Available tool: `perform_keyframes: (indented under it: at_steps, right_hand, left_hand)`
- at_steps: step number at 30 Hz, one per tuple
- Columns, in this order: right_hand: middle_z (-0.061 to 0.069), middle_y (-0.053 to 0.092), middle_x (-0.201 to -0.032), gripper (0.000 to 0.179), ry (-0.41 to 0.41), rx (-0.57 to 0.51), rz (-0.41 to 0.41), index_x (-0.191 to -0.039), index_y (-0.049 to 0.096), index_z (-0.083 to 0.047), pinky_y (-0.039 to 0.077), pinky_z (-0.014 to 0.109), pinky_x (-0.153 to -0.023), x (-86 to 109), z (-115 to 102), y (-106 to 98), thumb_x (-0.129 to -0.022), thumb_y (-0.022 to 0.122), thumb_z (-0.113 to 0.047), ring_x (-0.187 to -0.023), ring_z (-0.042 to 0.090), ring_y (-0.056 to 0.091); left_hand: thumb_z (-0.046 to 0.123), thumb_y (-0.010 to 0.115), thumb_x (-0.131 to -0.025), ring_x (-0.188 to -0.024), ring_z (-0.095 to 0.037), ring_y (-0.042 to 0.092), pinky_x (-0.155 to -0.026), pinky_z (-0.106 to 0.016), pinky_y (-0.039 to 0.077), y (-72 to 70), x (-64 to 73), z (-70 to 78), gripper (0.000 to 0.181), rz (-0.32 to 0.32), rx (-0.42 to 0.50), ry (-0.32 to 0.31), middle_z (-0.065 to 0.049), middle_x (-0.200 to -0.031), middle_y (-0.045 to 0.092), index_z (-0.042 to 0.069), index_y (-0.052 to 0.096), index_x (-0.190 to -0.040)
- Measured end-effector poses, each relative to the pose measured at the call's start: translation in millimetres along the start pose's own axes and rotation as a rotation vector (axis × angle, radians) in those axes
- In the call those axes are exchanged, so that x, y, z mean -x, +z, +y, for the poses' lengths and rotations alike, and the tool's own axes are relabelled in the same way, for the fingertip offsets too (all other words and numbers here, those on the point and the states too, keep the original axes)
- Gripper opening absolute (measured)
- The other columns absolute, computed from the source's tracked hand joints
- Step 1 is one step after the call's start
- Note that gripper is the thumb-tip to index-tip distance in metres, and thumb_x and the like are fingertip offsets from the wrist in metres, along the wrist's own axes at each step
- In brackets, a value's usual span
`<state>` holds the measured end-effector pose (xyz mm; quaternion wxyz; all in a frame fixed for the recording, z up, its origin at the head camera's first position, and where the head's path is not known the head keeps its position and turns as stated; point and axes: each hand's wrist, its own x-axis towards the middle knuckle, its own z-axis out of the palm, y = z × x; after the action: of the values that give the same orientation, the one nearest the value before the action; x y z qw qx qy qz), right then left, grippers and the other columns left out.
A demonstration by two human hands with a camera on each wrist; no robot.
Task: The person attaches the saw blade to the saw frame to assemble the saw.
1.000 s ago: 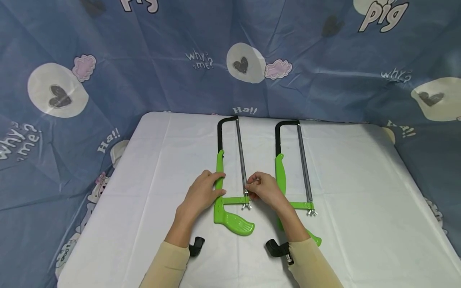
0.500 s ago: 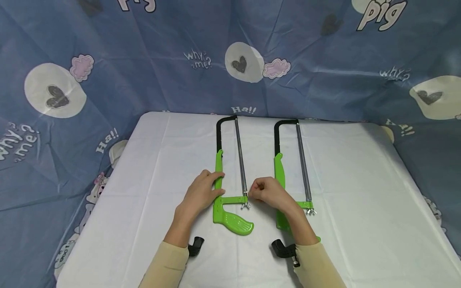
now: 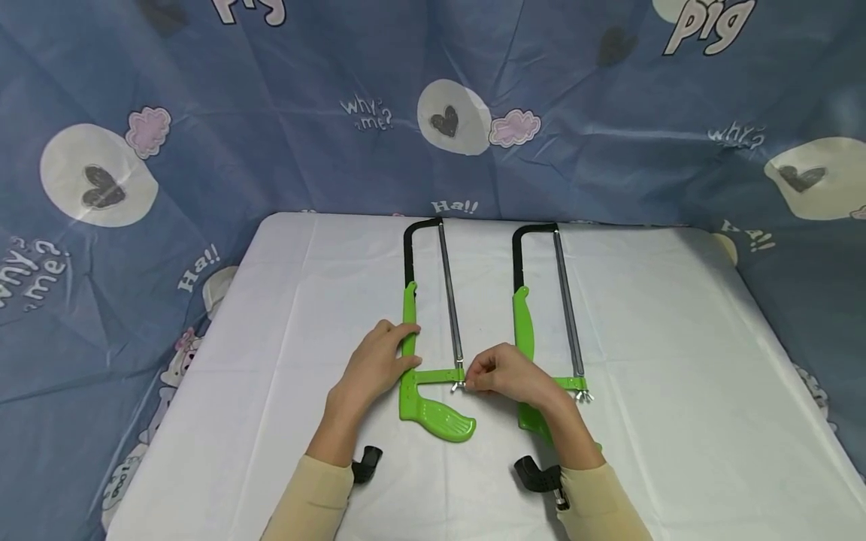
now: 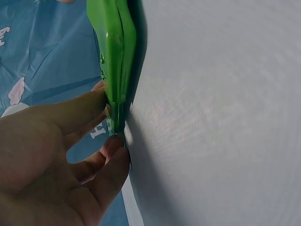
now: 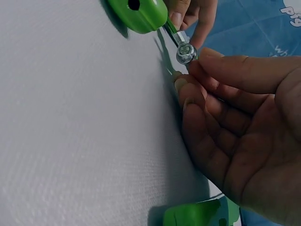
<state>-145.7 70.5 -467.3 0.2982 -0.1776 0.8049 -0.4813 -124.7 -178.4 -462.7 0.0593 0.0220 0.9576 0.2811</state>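
Two hacksaws with green grips and black front frames lie side by side on the white cloth. My left hand (image 3: 374,362) grips the green frame of the left hacksaw (image 3: 446,422), with fingers and thumb on either side of it. At that saw's blade end, beside the green crossbar, the wing nut (image 5: 186,53) is at the fingertips of my right hand (image 3: 509,374). Thumb and forefinger pinch its right wing. The grey blade (image 3: 449,293) is fixed in the frame. My right wrist and forearm hide part of the right hacksaw (image 3: 523,323).
The white-covered table (image 3: 683,421) carries both saws in its middle. A blue printed cloth (image 3: 325,158) hangs behind and along the sides. Black wrist mounts (image 3: 537,475) stick out from both sleeves. The right hacksaw's own wing nut (image 3: 585,396) lies close to my right wrist.
My right hand has moved from the lower end of the left saw's blade down toward me to its wing nut. The left hand keeps its grip in place.
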Motion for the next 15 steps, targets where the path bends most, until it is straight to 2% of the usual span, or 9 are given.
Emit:
perform_keyframes:
  at_steps: [8, 12, 15]
  right_hand:
    - [0.007, 0.071, -0.073, 0.01, 0.008, 0.051, 0.017, -0.084, 0.078, -0.007, 0.045, 0.025, -0.062, -0.1, 1.7, 3.3, -0.086, 0.068, -0.007, -0.065, 0.01, 0.054]
    - [0.002, 0.065, -0.065, 0.01, -0.003, 0.083, 0.027, -0.079, 0.078, -0.008, 0.038, 0.022, -0.056, 0.0, -0.2, 5.4, -0.086, 0.073, -0.014, -0.06, 0.008, 0.047]
    - [-0.002, 0.057, -0.059, 0.019, 0.005, 0.106, 0.045, -0.073, 0.077, -0.008, 0.033, 0.023, -0.052, 0.2, -3.6, 7.8, -0.086, 0.076, -0.023, -0.055, 0.008, 0.042]
  left_hand:
    - [0.026, 0.075, -0.089, -0.083, -0.017, 0.052, -0.071, -0.031, 0.045, -0.6, 1.3, -0.3, 0.05, -0.003, 0.013, -0.008, -0.008, -0.108, 0.058, 0.021, 0.06, -0.137]
    - [0.025, 0.075, -0.089, -0.083, -0.017, 0.052, -0.071, -0.031, 0.045, -0.9, 1.9, -0.1, 0.05, -0.002, 0.017, -0.006, -0.008, -0.107, 0.058, 0.021, 0.06, -0.137]
    - [0.026, 0.075, -0.089, -0.083, -0.017, 0.051, -0.072, -0.031, 0.045, -1.2, 2.0, 0.1, 0.051, 0.0, 0.014, -0.004, -0.007, -0.108, 0.058, 0.021, 0.06, -0.137]
